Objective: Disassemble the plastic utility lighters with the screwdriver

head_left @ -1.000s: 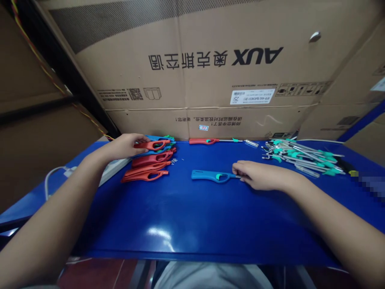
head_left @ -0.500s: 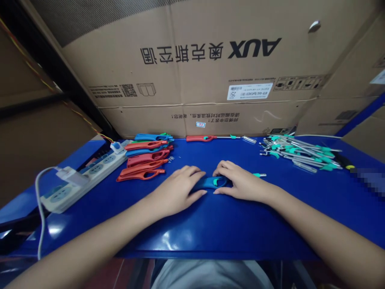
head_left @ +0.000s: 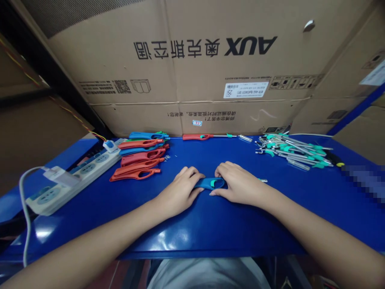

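Note:
A blue long-nosed lighter (head_left: 206,184) with a green trigger lies across the space between my hands, low over the table. My left hand (head_left: 179,190) is closed around its handle end, fingers behind and thumb in front. At the front end of the handle, my right hand (head_left: 236,182) grips it between thumb and fingers. The lighter's metal tube is mostly hidden behind the right hand; only its tip shows beyond. A red lighter (head_left: 197,137) with a long metal tube rests against the cardboard at the back.
Red, blue and green lighter handles (head_left: 141,156) are stacked on the left beside a white power strip (head_left: 81,176). Metal tubes with green parts (head_left: 296,148) are piled at right, near a black-and-yellow tool handle (head_left: 337,160). A cardboard sheet (head_left: 192,76) stands behind the blue table (head_left: 186,224).
My left thumb and fingers have closed in on the blue lighter's handle. My right hand stays at its front end. The whole view has shifted slightly.

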`<state>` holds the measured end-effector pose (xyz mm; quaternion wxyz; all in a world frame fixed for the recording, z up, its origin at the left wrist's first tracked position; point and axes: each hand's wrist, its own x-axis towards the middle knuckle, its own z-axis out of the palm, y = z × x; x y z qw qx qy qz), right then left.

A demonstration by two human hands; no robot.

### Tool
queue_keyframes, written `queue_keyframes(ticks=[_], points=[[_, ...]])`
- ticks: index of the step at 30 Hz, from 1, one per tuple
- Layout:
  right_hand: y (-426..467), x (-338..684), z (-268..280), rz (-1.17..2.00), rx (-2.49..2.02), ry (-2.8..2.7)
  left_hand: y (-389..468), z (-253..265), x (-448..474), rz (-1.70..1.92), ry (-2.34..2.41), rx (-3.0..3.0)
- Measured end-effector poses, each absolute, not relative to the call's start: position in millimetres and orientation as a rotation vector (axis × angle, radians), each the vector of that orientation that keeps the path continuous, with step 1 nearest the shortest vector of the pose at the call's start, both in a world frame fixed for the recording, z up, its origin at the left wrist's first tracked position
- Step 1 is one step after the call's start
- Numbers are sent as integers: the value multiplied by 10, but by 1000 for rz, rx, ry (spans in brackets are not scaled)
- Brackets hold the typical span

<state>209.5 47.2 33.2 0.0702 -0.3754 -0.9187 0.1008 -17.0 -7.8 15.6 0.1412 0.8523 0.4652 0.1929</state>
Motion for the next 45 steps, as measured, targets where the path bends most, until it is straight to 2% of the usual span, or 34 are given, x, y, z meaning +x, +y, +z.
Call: queue_keyframes(ticks=[10,21,29,36,40,45], points=[[444,2067,336,439,-1140,-2695,-64,143,-159,613,1323,2445],[737,2238,318,1047,-960,-2313,44,52,-231,851,1259,2231],[759,2195,228,1041,-994,-2268,39,52,-198,966,1207,2108],[761,2199,250,984,-1060,-2243,100,95,-259,1310,1250,1687],[720,2188,276,1001,-965,-2176,112,130,-316,1114,1356,1929],[676,2190,320,971,-836,-2148,117,103,-289,999,1225,2110]])
